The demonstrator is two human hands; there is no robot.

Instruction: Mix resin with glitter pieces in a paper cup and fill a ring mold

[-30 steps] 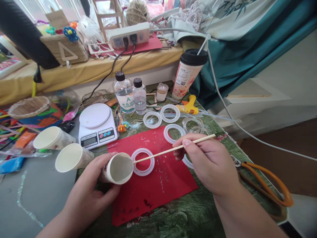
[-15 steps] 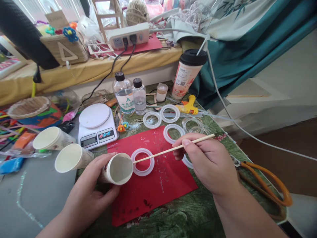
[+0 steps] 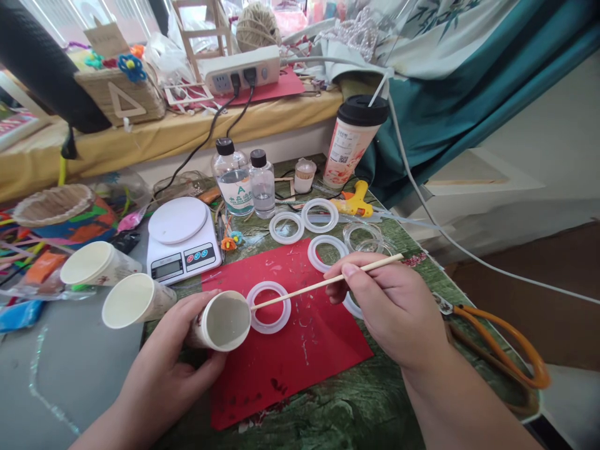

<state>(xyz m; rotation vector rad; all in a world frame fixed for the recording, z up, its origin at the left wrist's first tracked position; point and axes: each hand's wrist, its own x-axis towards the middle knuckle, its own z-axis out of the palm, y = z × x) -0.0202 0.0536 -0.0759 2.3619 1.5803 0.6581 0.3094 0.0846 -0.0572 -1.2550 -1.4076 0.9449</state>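
My left hand (image 3: 187,350) is wrapped round a paper cup (image 3: 227,322) with clear liquid inside, tilted toward the right. Between the fingers of my right hand (image 3: 389,306) is a thin wooden stick (image 3: 319,284), slanting down to the left. Its tip is at the cup's right rim, over the edge of a translucent ring mould (image 3: 287,312). That ring lies flat on a red sheet (image 3: 323,350). Another ring mould (image 3: 327,236) lies just beyond my right hand, and one more is partly hidden under the fingers.
Two paper cups (image 3: 122,303) stand at left by a white digital scale (image 3: 182,240). Behind are a large bottle (image 3: 234,190), a small bottle (image 3: 263,187), a lidded drink cup (image 3: 349,147) and a yellow glue gun (image 3: 359,201). Orange-handled scissors (image 3: 506,331) lie at right.
The whole view has shifted very slightly. Both hands, the cup and the stick keep nearly the same places relative to each other.
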